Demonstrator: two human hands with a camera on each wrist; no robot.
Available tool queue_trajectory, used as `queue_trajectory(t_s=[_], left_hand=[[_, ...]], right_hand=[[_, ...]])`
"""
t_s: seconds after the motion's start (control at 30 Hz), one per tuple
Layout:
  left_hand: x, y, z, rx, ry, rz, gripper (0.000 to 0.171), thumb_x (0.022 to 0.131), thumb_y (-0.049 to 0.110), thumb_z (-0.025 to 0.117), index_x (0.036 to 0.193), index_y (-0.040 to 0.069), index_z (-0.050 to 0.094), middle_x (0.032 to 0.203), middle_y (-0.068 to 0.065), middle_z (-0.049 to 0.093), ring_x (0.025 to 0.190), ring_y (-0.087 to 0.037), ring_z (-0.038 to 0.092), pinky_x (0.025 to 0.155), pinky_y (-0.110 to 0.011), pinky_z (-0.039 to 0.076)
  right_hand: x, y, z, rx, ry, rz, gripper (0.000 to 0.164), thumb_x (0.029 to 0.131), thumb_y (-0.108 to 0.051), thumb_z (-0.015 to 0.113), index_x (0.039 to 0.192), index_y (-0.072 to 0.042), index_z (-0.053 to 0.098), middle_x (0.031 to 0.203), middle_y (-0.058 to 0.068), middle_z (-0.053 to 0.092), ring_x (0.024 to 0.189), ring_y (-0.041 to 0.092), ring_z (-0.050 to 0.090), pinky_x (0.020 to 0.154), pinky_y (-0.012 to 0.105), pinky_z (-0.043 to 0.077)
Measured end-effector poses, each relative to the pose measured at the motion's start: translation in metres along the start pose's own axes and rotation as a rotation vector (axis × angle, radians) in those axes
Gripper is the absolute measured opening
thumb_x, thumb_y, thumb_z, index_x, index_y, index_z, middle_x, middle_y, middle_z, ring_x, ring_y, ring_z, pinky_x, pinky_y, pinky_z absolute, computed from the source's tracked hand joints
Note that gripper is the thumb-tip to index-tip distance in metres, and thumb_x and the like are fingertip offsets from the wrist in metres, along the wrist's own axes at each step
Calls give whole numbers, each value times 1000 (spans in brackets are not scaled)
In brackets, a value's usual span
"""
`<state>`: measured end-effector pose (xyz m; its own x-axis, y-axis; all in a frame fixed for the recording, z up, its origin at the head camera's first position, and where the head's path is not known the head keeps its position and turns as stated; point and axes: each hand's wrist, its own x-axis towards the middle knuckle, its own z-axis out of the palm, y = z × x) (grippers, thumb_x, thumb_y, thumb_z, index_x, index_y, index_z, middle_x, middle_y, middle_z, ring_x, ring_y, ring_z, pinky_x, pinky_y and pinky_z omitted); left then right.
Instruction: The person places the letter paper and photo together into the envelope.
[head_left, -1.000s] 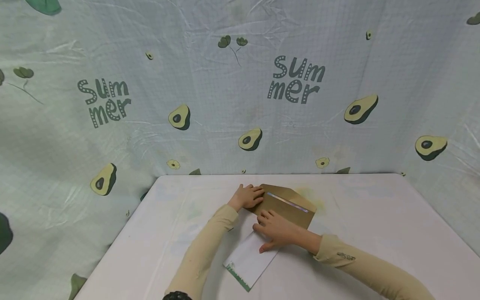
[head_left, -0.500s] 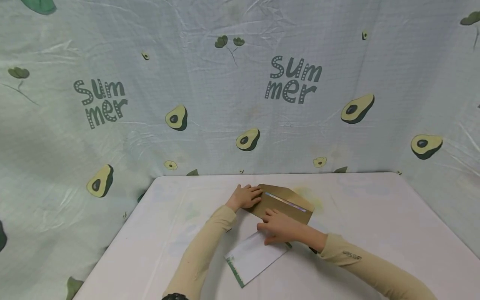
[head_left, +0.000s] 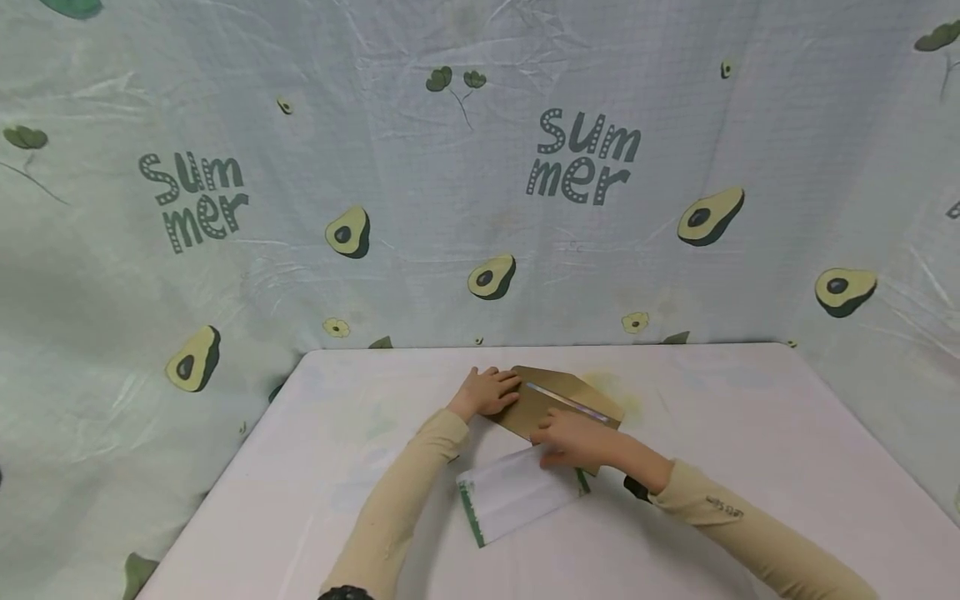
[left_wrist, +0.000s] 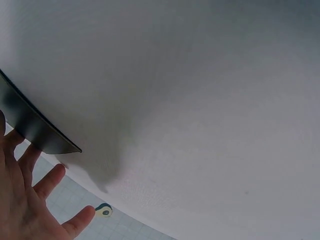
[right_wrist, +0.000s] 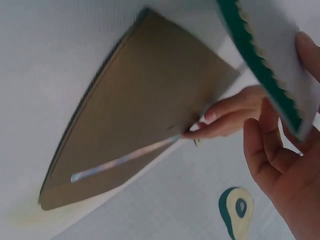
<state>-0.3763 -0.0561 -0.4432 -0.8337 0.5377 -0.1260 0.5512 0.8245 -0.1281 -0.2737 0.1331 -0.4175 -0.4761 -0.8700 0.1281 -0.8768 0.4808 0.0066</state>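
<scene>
A brown kraft envelope (head_left: 517, 417) lies at mid-table with its flap (head_left: 592, 396) unfolded toward the back and a shiny strip (right_wrist: 125, 161) along the flap's base. My left hand (head_left: 489, 392) rests on the envelope's left end with its fingers spread. In the left wrist view, the envelope (left_wrist: 30, 125) shows as a dark corner under the fingers of my left hand (left_wrist: 30, 195). My right hand (head_left: 581, 442) pinches a white sheet of paper (head_left: 517, 498) with green grassy borders by its upper right part. The paper (right_wrist: 275, 40) is tilted off the table, just before the envelope.
The white tabletop (head_left: 360, 517) surrounds both items. Behind it hangs a pale curtain (head_left: 420, 167) printed with avocados and "summer". A dark band (head_left: 637, 488) is on my right wrist and another dark band (head_left: 347, 592) shows at the bottom edge, over my left sleeve.
The right hand has moved the paper up toward the envelope and turned it from steeply slanted to nearly level, its far green border now showing. My left hand has stayed on the envelope.
</scene>
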Motion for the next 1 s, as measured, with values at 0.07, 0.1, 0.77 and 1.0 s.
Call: queue_trajectory(t_s=[0.07, 0.1, 0.77, 1.0], left_hand=[[-1, -1, 0, -10, -5, 2, 47, 95, 43, 30, 139, 25, 33, 144, 8, 34, 130, -18, 34, 103, -50, 28], [-2, -2, 1, -15, -7, 3, 47, 95, 43, 30, 139, 25, 33, 144, 8, 33, 130, -19, 34, 104, -51, 28], [2, 0, 1, -11, 6, 24, 48, 95, 43, 30, 138, 23, 34, 143, 6, 35, 130, -19, 34, 104, -51, 28], [1, -1, 0, 12, 12, 30, 47, 96, 42, 30, 139, 23, 34, 143, 6, 35, 130, -18, 34, 104, -51, 29]], right_hand=[[-1, 4, -3, 26, -12, 13, 14, 80, -29, 65, 81, -16, 59, 72, -7, 57, 63, 6, 40, 62, 19, 33], [-1, 6, -5, 42, -15, 18, 14, 80, -28, 65, 79, -16, 59, 71, -7, 57, 62, 5, 41, 63, 20, 34], [-42, 43, -32, 377, 12, 280, 27, 82, -18, 64, 108, -14, 58, 104, 2, 62, 94, 18, 58, 76, 31, 48], [-56, 55, -37, 475, 30, 329, 32, 84, -11, 60, 115, -12, 52, 116, 11, 58, 103, 28, 57, 81, 37, 48]])
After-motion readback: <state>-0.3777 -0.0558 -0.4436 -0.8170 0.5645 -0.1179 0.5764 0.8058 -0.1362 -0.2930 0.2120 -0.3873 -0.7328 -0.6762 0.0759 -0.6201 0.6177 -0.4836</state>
